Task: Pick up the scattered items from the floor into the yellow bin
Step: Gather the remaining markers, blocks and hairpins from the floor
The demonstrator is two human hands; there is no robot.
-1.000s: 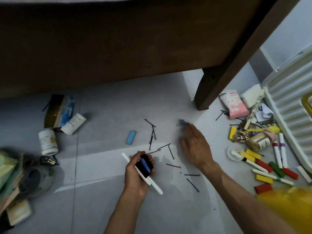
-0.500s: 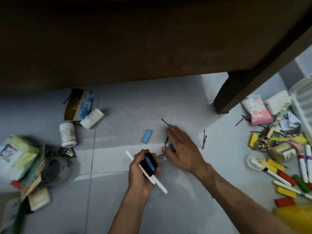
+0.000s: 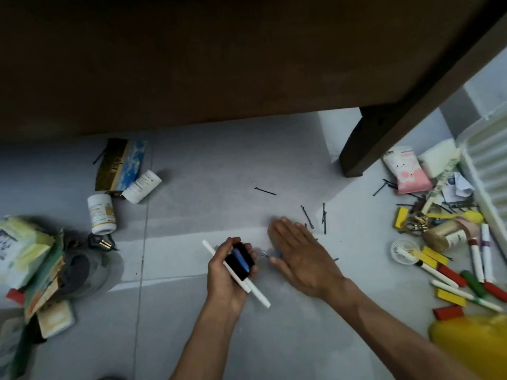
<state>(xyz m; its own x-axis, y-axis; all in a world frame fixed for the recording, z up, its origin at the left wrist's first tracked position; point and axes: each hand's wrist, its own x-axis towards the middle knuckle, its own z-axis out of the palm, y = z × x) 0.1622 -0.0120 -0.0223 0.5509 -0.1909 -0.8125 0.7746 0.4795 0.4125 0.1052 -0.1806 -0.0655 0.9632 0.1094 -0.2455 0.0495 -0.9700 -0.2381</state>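
Observation:
My left hand point(image 3: 226, 272) grips a small black block point(image 3: 239, 261) together with white pens point(image 3: 248, 285) above the grey floor. My right hand point(image 3: 297, 255) lies flat, palm down, fingers straight, on the floor right of it, covering some black hairpins; a bit of blue shows under its fingers. More hairpins point(image 3: 315, 216) lie just beyond its fingertips, and one hairpin point(image 3: 264, 191) lies farther back. The yellow bin point(image 3: 472, 346) shows at the bottom right corner.
A heap of markers and coloured blocks point(image 3: 450, 270) lies at right beside a white ribbed tray point(image 3: 488, 171) and a pink packet point(image 3: 406, 171). At left stand a white bottle point(image 3: 101, 213), boxes and packets point(image 3: 24, 250). A dark wooden table leg point(image 3: 356, 152) stands behind.
My right hand has swept back from the far hairpins toward my left hand and now lies flat on the floor. The blue eraser seen earlier is out of sight. The left hand's hold is unchanged.

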